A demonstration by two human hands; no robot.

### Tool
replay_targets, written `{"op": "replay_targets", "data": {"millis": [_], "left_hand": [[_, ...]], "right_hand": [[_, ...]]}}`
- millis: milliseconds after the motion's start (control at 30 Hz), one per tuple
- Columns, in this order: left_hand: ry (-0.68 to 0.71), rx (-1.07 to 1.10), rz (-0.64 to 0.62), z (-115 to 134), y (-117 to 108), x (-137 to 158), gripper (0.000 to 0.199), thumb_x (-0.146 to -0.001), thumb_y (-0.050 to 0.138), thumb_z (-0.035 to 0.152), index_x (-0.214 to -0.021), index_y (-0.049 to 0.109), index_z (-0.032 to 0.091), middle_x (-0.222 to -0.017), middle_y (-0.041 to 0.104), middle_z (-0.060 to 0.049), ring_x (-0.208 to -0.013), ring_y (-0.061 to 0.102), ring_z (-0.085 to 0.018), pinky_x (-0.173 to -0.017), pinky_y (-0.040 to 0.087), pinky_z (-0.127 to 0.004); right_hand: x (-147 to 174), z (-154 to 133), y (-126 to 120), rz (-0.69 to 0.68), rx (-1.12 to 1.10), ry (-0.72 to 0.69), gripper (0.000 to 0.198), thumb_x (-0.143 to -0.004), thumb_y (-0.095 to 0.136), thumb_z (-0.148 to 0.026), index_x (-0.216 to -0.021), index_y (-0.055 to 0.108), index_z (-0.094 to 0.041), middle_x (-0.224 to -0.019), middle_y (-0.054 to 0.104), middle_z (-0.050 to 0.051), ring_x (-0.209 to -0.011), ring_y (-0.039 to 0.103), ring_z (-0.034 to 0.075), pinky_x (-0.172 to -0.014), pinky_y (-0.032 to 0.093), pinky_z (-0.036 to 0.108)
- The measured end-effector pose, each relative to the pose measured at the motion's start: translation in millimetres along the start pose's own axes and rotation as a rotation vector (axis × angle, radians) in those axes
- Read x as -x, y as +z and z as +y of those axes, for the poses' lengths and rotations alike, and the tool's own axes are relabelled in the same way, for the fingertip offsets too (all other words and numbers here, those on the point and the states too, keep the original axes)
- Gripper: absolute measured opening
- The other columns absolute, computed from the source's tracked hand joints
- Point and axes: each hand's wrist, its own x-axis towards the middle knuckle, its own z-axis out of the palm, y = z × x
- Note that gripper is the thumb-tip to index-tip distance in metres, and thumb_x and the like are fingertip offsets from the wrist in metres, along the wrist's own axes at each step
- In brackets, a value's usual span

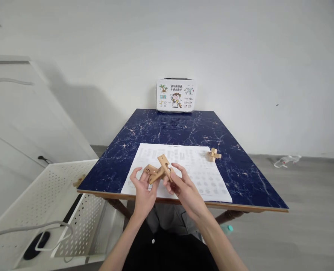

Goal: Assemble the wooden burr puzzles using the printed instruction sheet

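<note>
Over the blue marbled desk (195,130), left hand (144,192) and right hand (188,192) grip tan wooden bars (163,160), the right's slanting up-left.

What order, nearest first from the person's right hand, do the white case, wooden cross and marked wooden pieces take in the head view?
1. Marked wooden pieces: touching the right hand, toward its left.
2. Wooden cross: off to the right, by the sheet's edge.
3. White case: at the table's far end.
</note>
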Motion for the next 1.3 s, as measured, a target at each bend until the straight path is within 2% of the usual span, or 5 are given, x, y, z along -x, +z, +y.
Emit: {"op": "replay_targets", "data": {"millis": [133, 300, 700, 1000, 1300], "left_hand": [[-0.043, -0.056, -0.043, 0, -6, -1, 0.060, -0.096, 0.065, 0.027, -0.146, 0.033, 0.029, -0.125, 0.066, -0.010, -0.120, 0.067, -0.022, -0.105, 0.053, -0.041], [-0.032, -0.093, -0.084, 0, -11, -3, 0.033, -0.099, 0.063, 0.034, -0.129, 0.059, 0.024, -0.130, 0.062, -0.010, -0.126, 0.063, -0.026, -0.110, 0.049, -0.041], [0.081, -0.091, -0.119, 6, -12, -4, 0.021, -0.099, 0.064, 0.033, -0.118, 0.063, 0.024, -0.117, 0.058, -0.007, -0.111, 0.062, -0.023, -0.100, 0.052, -0.037], [-0.086, 0.151, -0.300, 3, -9, 9, 0.091, -0.084, 0.081, 0.024, -0.155, 0.029, 0.043, -0.158, 0.041, -0.009, -0.133, 0.057, -0.028, -0.105, 0.053, -0.043], [-0.277, 0.310, -0.611, 33, -38, -4, 0.084, -0.090, 0.070, 0.063, -0.162, 0.036, 0.034, -0.165, 0.040, -0.015, -0.146, 0.045, -0.040, -0.120, 0.039, -0.054]], "right_hand": [[1, 4, 5, -0.008, -0.046, 0.018, 0.050, -0.095, 0.063, -0.050, -0.134, 0.045, -0.026, -0.088, 0.069, 0.003, -0.069, 0.058, 0.019, -0.065, 0.046, 0.032], [2, 4, 13, -0.011, -0.305, 0.118, 0.039, -0.091, 0.076, -0.039, -0.119, 0.053, -0.025, -0.082, 0.066, 0.001, -0.062, 0.052, 0.014, -0.059, 0.042, 0.027], [7, 5, 15, -0.060, -0.639, 0.260, 0.019, -0.090, 0.076, -0.021, -0.084, 0.058, -0.019, -0.072, 0.065, 0.002, -0.055, 0.046, 0.009, -0.054, 0.041, 0.020], [10, 36, 10, -0.060, -0.528, 0.293, 0.029, -0.087, 0.083, -0.031, -0.091, 0.056, -0.020, -0.075, 0.068, 0.002, -0.056, 0.053, 0.010, -0.056, 0.042, 0.023], [19, 23, -3, -0.192, -0.277, 0.219, 0.029, -0.097, 0.073, -0.040, -0.108, 0.055, -0.020, -0.074, 0.068, 0.000, -0.054, 0.054, 0.010, -0.059, 0.037, 0.025]]}}
